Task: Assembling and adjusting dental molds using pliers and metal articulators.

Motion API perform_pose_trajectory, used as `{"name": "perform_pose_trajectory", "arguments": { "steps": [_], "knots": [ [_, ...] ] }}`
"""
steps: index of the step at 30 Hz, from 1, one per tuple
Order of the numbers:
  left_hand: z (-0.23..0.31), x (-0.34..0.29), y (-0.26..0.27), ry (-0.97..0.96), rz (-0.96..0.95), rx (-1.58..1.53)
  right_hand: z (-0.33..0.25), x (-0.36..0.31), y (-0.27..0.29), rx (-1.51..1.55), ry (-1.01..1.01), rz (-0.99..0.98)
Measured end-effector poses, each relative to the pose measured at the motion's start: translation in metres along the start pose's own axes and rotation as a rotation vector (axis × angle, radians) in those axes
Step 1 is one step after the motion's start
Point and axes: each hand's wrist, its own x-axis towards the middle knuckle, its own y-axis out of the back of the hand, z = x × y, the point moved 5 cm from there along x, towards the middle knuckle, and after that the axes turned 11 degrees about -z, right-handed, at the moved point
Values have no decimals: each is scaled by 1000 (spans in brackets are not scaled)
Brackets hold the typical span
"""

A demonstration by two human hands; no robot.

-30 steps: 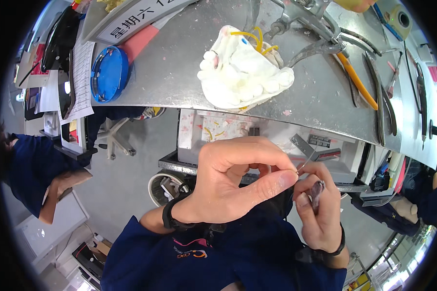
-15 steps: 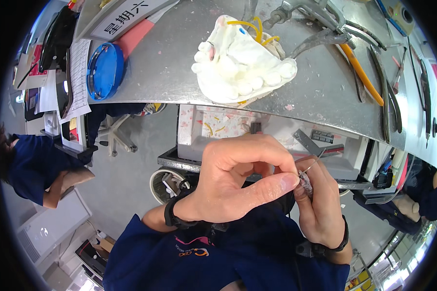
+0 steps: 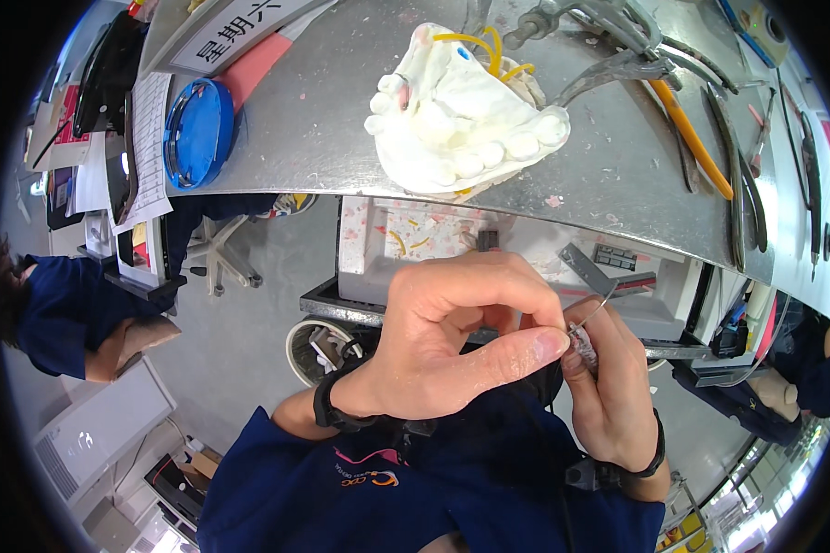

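Observation:
Above the open drawer, both my hands come together around a small silvery metal piece [image 3: 582, 347] with a thin wire sticking up from it. My left hand [image 3: 466, 341] pinches at the near side of it with thumb and forefinger, the other fingers curled. My right hand [image 3: 613, 392] is closed on the piece, its thumb pressed against the bent fingers. The exact shape of the piece is mostly covered by the fingertips. Beyond the hands, a white plaster dental model [image 3: 461, 129] with yellow wax strips [image 3: 496, 55] rests on the metal bench.
An articulator-like metal frame [image 3: 609, 55] stands behind the model. Long hand tools and an orange-handled knife [image 3: 687, 138] lie at the right. A blue round lid [image 3: 198, 134] sits at the left. Below are an open drawer [image 3: 355, 249] with scraps and a bin [image 3: 295, 346]. Other people sit at both sides.
The thin wire at the metal piece has changed its angle slightly in my fingers. Both hands keep nearly the same place and grip.

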Motion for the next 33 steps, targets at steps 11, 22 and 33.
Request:
{"name": "perform_pose_trajectory", "arguments": {
  "steps": [11,22,33],
  "knots": [
    [-8,-1,3,79,-2,-76,1,2,0,-30,-5,-1],
    [-14,4,4,183,-68,-335,6,6,-1,-64,51,-9],
    [-14,2,5,164,-111,-260,12,8,2,-82,143,-31]
  ]
}}
